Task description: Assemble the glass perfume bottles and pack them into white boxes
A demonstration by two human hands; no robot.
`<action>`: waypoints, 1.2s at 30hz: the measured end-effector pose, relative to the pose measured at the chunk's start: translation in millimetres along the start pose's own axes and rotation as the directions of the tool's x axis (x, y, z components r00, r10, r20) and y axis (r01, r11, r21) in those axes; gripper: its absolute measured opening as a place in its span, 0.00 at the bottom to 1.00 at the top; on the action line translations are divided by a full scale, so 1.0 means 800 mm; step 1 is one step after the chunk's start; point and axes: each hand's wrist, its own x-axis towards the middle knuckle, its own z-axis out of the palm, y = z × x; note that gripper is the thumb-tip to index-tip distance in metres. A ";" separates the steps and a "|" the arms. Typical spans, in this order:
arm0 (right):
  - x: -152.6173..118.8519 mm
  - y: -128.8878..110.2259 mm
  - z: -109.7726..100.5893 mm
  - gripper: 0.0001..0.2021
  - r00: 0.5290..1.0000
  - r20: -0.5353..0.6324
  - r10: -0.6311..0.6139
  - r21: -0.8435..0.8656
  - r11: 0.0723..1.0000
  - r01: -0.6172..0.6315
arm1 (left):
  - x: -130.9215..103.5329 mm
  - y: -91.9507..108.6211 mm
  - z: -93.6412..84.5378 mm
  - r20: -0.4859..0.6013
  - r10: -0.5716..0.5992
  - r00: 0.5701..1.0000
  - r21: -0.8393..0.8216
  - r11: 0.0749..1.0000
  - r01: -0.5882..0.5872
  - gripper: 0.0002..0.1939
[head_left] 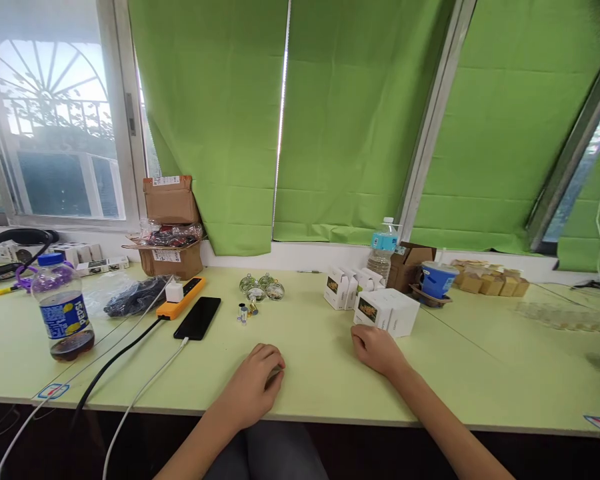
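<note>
left hand curls loosely on table; right hand fisted, empty, near white box.

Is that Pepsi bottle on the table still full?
No, the Pepsi bottle holds only a shallow layer of dark drink at its bottom, and the rest looks empty under its blue cap.

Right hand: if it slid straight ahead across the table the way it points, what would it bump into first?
Probably the white box. The right hand rests curled on the table just short of it, knuckles aimed at its near face. Depth is hard to judge, but nothing lies between them.
</note>
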 end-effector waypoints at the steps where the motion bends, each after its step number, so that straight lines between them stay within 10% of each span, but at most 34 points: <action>1: 0.000 0.001 0.001 0.12 0.999 0.023 0.035 0.010 0.999 -0.035 | 0.000 0.000 0.000 0.001 0.002 1.000 0.002 1.000 -0.002 0.08; 11: 0.003 0.000 0.005 0.13 0.954 0.166 0.250 -0.025 0.968 -0.249 | 0.000 0.000 0.001 0.003 -0.002 1.000 -0.003 1.000 0.002 0.08; 36: 0.000 -0.002 0.004 0.13 0.961 0.156 0.230 -0.002 0.973 -0.233 | -0.001 -0.006 0.006 -0.008 0.019 1.000 0.018 1.000 -0.019 0.08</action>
